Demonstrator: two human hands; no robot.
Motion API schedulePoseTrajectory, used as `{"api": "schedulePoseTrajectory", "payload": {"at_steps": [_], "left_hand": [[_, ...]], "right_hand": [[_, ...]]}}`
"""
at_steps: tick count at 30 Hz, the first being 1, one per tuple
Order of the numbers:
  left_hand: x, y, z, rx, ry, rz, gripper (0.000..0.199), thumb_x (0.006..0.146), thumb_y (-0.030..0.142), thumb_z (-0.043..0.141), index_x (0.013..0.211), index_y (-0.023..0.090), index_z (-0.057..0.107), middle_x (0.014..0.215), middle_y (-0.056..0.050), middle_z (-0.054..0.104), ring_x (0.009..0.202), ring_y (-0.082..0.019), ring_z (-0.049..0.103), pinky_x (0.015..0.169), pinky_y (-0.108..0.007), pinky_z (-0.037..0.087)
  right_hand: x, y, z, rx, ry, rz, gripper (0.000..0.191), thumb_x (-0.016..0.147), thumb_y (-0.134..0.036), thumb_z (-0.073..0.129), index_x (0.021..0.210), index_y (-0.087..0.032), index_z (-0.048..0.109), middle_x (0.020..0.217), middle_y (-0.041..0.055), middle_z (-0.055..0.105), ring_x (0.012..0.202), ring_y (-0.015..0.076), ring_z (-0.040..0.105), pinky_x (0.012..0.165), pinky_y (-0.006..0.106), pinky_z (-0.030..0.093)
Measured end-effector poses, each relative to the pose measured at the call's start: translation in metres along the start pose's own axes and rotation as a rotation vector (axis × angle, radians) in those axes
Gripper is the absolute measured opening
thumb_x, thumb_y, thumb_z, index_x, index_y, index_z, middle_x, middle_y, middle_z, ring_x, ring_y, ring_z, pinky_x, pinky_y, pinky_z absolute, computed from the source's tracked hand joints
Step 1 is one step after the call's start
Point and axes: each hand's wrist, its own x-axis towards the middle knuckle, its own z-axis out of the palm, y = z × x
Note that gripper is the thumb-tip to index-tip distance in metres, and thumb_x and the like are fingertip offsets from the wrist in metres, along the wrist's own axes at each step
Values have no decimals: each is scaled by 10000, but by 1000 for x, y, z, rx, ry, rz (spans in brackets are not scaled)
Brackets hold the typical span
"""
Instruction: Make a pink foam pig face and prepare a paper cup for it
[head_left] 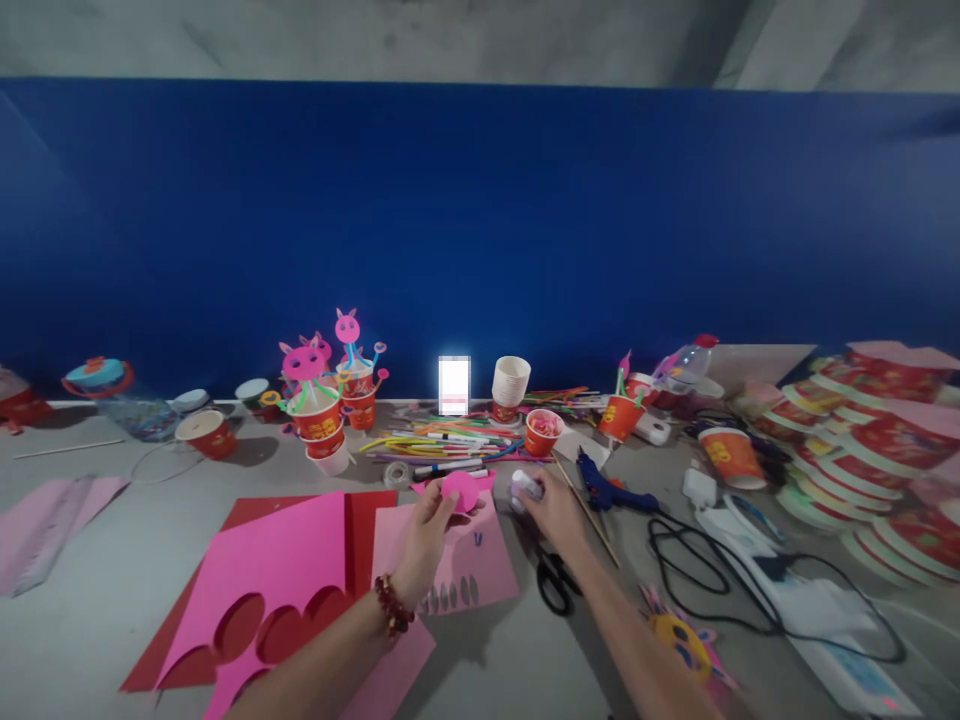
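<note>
My left hand (424, 530), with a beaded bracelet at the wrist, pinches a bright pink paper circle (460, 492). My right hand (555, 510) is closed around a short white glue stick (527, 484), a little to the right of the circle and apart from it. Under my left hand lies a pale pink paper sheet (495, 567) with leaf-shaped holes cut in it. Black-handled scissors (556, 585) lie below my right hand, partly hidden. Left of my hands, a bright pink sheet (277, 550) with round cut-outs rests on a red sheet (390, 500).
Red cups with pink paper animals (319, 425) stand behind on the left. Pipe cleaners (442, 440) and a tape roll (397, 474) lie mid-table. On the right are a blue glue gun (607, 490), its black cable, a power strip (817, 610) and stacked paper bowls (885, 450).
</note>
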Motion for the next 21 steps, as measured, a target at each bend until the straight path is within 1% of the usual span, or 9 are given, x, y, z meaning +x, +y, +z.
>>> {"api": "schedulePoseTrajectory", "payload": {"at_steps": [3,6,8,11,13,15,18,20,21], "left_hand": [[1,3,-1,20,-25,37,304,868,464,632,974,179,617,908,-48,705,894,-219,680,835,-341,496],[4,5,-3,8,-140,42,247,872,411,646,977,188,651,913,-45,705,884,-197,657,840,-319,490],[7,5,-6,-42,-238,-22,252,851,392,675,1002,190,675,940,-58,708,878,-196,651,832,-312,493],[10,9,-14,-59,-342,-135,287,822,381,712,1023,176,698,930,-71,708,841,-193,647,821,-314,496],[10,14,-21,-14,-392,-158,285,822,378,718,1019,172,708,903,-64,706,816,-181,639,819,-306,489],[9,20,-26,15,-431,-153,286,828,375,717,1035,178,711,913,-60,707,831,-178,637,832,-300,482],[6,26,-27,-34,-487,-173,311,832,370,715,1089,193,698,977,-67,705,881,-194,647,863,-321,485],[5,27,-26,-67,-512,-207,313,830,362,717,1094,195,694,994,-73,703,896,-205,651,878,-345,490],[4,27,-24,-82,-506,-220,308,823,356,725,1083,193,695,989,-74,702,898,-208,653,883,-352,492]], "right_hand": [[-2,-6,3,48,-5,34,248,648,-418,715,708,-199,613,664,22,645,623,214,592,574,301,444],[-7,-20,6,141,-52,92,342,691,-520,707,731,-190,624,601,6,632,503,180,555,479,281,439],[-13,-31,7,239,-130,130,382,698,-561,702,729,-189,625,581,2,637,414,143,489,407,265,409],[-20,-48,5,448,-274,165,343,648,-491,782,697,-194,618,704,23,701,400,99,437,379,239,372],[-24,-56,3,510,-326,167,309,642,-434,805,683,-194,614,774,24,723,406,82,426,379,224,353],[-26,-63,2,536,-380,171,269,660,-401,792,707,-193,628,778,12,723,415,82,439,386,217,354],[-29,-71,5,586,-477,144,248,662,-384,774,783,-195,666,731,-6,706,510,135,554,463,241,451],[-30,-75,9,599,-491,103,265,645,-387,785,795,-195,681,727,-7,703,622,181,622,554,276,513],[-32,-76,11,592,-471,91,272,647,-393,789,800,-193,686,723,-7,701,643,187,631,569,278,522]]}}
